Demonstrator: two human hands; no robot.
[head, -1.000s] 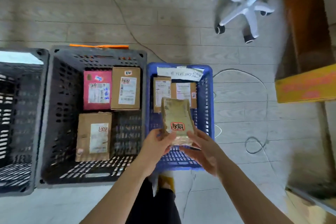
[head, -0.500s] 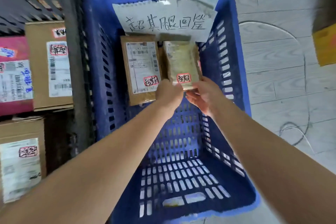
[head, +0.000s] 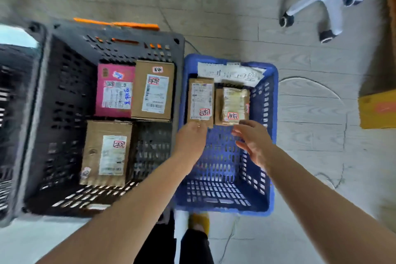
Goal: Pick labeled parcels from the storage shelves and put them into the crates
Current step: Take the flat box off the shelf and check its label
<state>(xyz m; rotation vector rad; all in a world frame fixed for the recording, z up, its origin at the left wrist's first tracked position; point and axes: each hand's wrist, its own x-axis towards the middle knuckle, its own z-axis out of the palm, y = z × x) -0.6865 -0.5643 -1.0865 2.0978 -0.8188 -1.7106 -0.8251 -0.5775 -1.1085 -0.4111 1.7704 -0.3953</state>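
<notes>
Over the near half of the blue crate (head: pixel 271 113), just short of the parcels: two bare hands, holding nothing. Wide grip on the right hand (head: pixel 254 144), fingers spread. Loose, half-curled grip on the left hand (head: pixel 190 139), knuckles up, tips by the near edge of a brown box (head: pixel 200 98); touching or not, cannot tell.

Judged delivered: the yellowish padded parcel (head: pixel 234 103), flat at the far right of that crate, atop a second brown box (head: pixel 218 107), red-framed label facing up, below a handwritten paper sign (head: pixel 229 74) on the far rim.

Tally as pictured: three parcels in blue, plus three in the black crate (head: pixel 64 92) to the left, namely a pink box (head: pixel 115 90), a tall brown box (head: pixel 153 90) and a near brown box (head: pixel 107 152). No shelves in view, so no telling how many left to fetch.

Plenty of bare mesh in the near half of blue and the near right corner of black. Worth minding on withdrawal: the blue near rim, a yellow shoe (head: pixel 199 221) just behind it, loose cable (head: pixel 310 83) on the floor to the right, chair castors (head: pixel 286 20) far right.
</notes>
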